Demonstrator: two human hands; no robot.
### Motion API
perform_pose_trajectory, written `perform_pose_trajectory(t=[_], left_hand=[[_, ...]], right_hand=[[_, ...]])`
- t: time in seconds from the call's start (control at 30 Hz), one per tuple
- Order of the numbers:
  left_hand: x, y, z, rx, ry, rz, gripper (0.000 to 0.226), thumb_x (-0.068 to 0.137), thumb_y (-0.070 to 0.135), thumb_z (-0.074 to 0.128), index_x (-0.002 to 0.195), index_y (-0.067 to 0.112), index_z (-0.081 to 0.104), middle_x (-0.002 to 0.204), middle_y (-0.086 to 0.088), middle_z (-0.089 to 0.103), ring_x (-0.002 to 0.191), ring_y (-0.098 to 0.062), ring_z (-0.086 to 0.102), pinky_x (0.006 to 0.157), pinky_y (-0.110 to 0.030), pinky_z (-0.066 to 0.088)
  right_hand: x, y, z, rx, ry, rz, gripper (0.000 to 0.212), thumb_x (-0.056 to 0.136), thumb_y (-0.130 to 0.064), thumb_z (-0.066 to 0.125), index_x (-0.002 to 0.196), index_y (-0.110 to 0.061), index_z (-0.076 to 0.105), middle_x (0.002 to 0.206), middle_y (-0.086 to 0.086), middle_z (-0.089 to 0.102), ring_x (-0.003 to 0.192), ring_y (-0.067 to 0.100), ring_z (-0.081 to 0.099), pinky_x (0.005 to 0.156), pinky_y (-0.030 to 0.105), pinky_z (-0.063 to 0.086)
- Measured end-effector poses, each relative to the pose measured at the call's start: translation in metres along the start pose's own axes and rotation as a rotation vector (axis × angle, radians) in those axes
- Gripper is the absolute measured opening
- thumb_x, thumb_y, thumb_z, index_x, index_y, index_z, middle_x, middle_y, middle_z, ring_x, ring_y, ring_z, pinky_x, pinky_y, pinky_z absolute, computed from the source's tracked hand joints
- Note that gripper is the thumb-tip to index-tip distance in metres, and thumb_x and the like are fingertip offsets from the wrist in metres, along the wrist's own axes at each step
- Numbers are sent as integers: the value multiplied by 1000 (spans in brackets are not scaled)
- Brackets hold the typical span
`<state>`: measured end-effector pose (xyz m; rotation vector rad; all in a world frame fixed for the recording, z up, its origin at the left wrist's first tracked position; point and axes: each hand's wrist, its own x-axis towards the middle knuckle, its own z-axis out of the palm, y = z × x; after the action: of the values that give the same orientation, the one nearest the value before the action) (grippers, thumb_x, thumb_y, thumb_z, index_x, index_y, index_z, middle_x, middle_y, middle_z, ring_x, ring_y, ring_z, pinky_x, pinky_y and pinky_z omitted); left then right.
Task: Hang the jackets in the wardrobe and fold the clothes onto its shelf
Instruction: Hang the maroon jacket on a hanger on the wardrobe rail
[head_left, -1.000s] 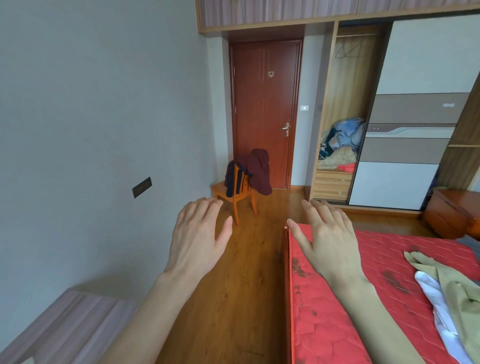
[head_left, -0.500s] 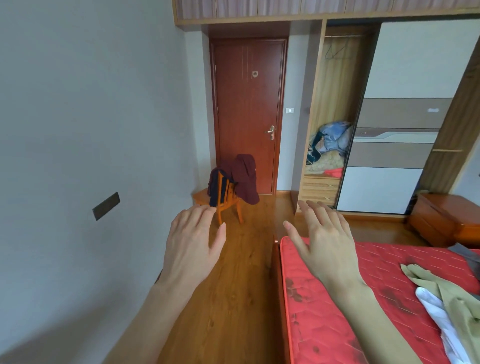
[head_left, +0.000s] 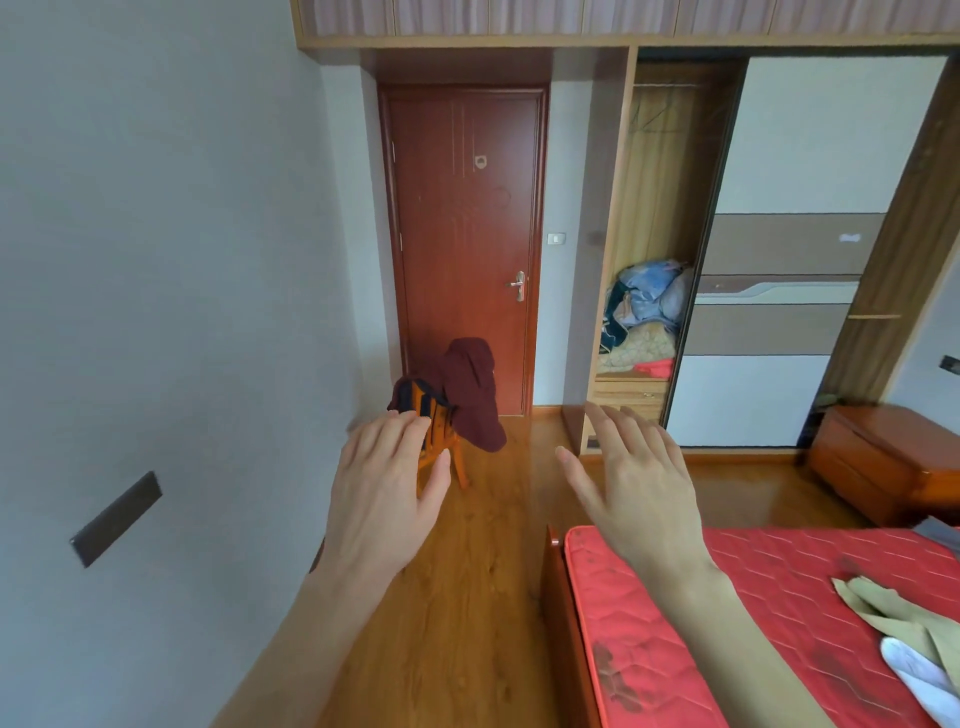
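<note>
Reaching forward at mid-frame, the left hand (head_left: 387, 493) and right hand (head_left: 641, 493) are spread and empty, apparently readied for a pick-up. Lower right, khaki and white clothes (head_left: 904, 623) lie on the red mattress (head_left: 727, 623). Farther off, a maroon jacket (head_left: 470, 389) drapes the chair (head_left: 441, 447), well beyond both palms; the open wardrobe (head_left: 660, 234) waits upper right.

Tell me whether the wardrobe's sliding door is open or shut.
Open. The sliding door is pushed right, exposing the left bay with piled clothes on its shelf.
</note>
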<state>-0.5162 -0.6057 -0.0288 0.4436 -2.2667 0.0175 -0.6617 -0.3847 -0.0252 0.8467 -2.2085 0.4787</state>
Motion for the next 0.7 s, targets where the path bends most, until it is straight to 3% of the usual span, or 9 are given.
perform_pose_trajectory(t=[0.37,0.7], left_hand=[[98,-44,119,-43,-53,56,54,103,47,39,133,12,67,136,-7,68,128,-27,62,108,-45,49],[229,-69,267,-66,-30,84,50,104,44,41,131,11,68,133,-7,69,127,-28,62,106,-48,53]], right_hand=[[91,18,113,10,-35,55,62,105,-58,41,144,-13,56,137,8,65,133,28,56,113,47,46],[207,81,255,34,-84,58,65,105,-61,37,144,-14,57,139,6,65,133,27,58,112,45,45]])
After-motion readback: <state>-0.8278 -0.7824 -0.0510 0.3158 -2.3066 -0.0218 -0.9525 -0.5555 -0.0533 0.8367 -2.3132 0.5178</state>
